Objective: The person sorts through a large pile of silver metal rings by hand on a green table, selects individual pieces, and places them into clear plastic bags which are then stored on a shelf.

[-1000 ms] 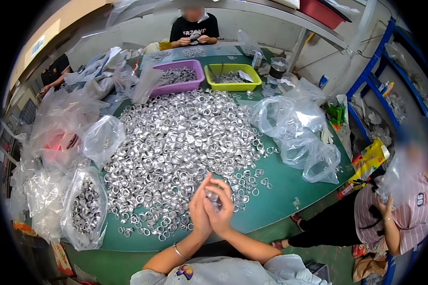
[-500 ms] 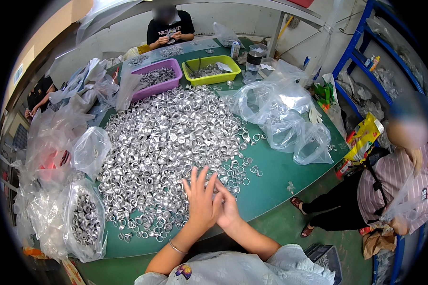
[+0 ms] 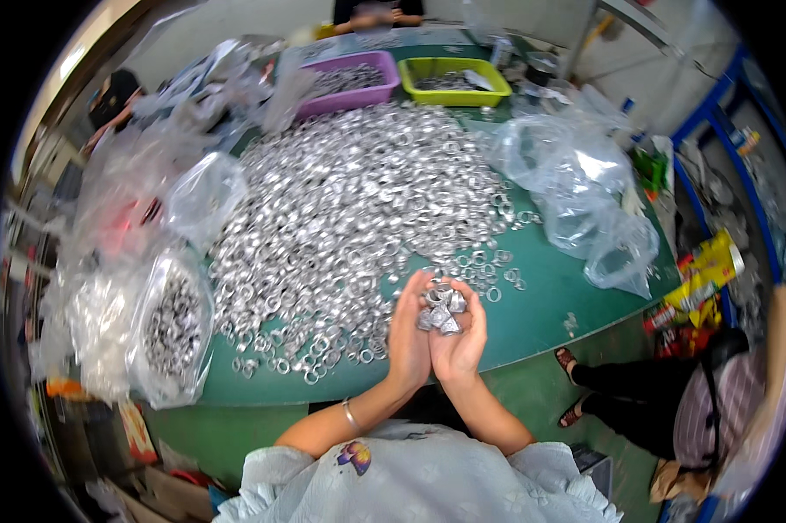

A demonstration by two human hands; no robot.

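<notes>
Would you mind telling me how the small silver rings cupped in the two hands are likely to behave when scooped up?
The silver rings look like thin metal, so probably stiff and light. Being small, smooth and loose, they may slip between the left hand and right hand. On the green table, strays would likely roll.

Both hands raised side by side, left hand (image 3: pixel 408 336) and right hand (image 3: pixel 459 336) cupped together, palms up, forearms converging

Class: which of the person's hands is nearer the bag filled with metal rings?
Left. The left hand lies on the side of the filled bag; the right hand is pressed against it, farther off.
</notes>
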